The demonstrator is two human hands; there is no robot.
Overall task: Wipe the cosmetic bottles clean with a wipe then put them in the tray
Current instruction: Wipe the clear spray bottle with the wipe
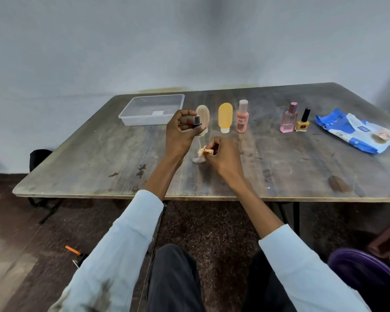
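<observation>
Left hand (180, 131) is raised above the table, fingers curled round the top of a clear bottle (198, 149) with a small dark cap (196, 121); thumb and fingertips pinch just at the cap. Bottle body hangs down from the hand, nearly see-through, its base just over the table surface or touching it — can't tell which.

Right hand (223, 156) is lower and just beside the bottle's lower half, fingers bunched tight on a crumpled wipe (205, 151), which is stained orange-tan. Wipe sits against the bottle's side.

Behind the hands, standing in a row on the table (99, 154): beige tube (203, 115) partly hidden by the left hand, yellow tube (225, 117) cap-down, peach bottle (242, 117). Further right, well apart from those: pink perfume bottle (289, 119) and yellow nail polish (303, 121), side by side. Blue-and-white wipes pack (358, 131) lies flat near the right edge.

Clear plastic tray (151, 109) sits at the far left of the row, just beside the beige tube, no bottles in it; a small white label shows on its floor.

Both arms in pale blue sleeves (122, 244). Person is seated, dark trousers visible below the table edge.
</observation>
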